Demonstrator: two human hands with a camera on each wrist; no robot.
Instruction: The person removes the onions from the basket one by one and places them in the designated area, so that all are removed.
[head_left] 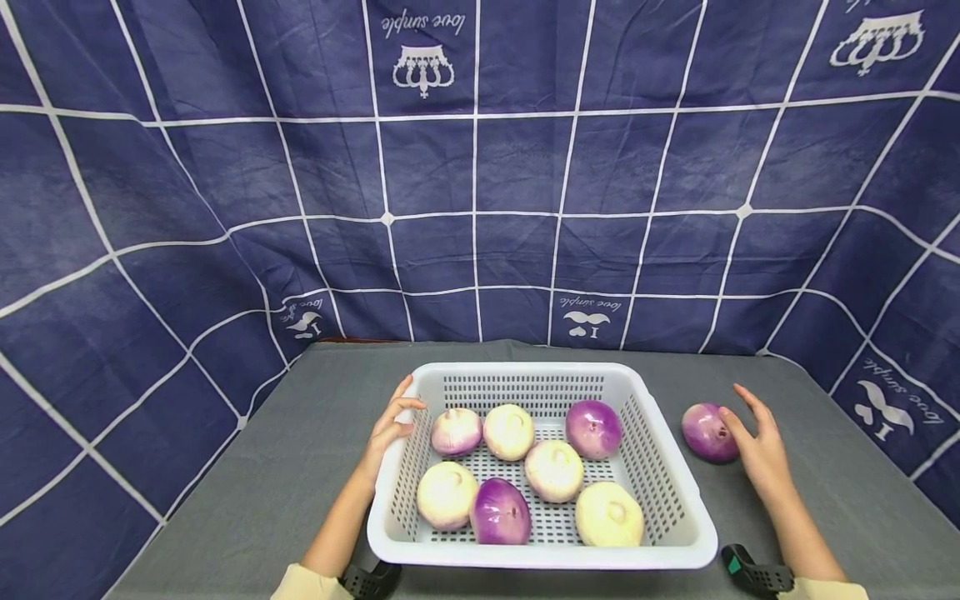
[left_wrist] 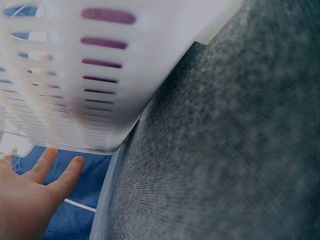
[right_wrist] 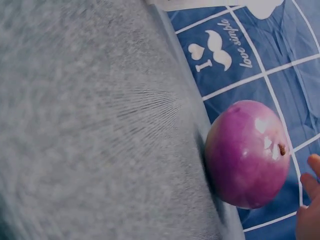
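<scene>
A white slotted plastic basket (head_left: 397,553) holds several onions, some purple like this onion (head_left: 501,512) and some pale like this onion (head_left: 609,514). At its left side is my left hand (head_left: 386,433), fingertips at the rim. In the left wrist view, the fingers (left_wrist: 68,178) of that hand are spread beside the basket's outer wall (left_wrist: 100,120). One purple onion (head_left: 708,432) lies on the grey cloth right of the basket. My right hand (head_left: 763,454) is beside it with fingers apart, the thumb overlapping the onion in the head view. The right wrist view shows a gap between fingers and onion (right_wrist: 247,155).
A grey cloth (head_left: 247,483) covers the table under the basket. Blue curtain (head_left: 525,167) with white grid lines hangs behind and along both sides. Dark wrist straps (head_left: 757,575) sit at the sleeve cuffs.
</scene>
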